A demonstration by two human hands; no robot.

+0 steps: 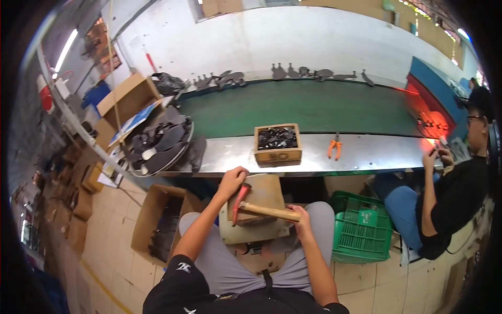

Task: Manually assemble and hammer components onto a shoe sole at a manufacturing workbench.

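My right hand (302,222) is closed around the end of a hammer's wooden handle (269,211). The hammer's red head (240,204) points left, over a worn tan block (266,187) between my knees. At the block's far left corner, just beyond the hammer head, is my left hand (232,182). Its fingers are curled in, and whatever they hold is too small or hidden to name. The block rests on a pale stand (251,233).
On the metal ledge (225,154) stand a wooden box (277,156) of small black parts and orange-handled pliers (334,148). Behind runs a green conveyor belt (308,107). A cardboard box (146,222) flanks me left, a green crate (362,235) right. A co-worker (452,193) sits farther right.
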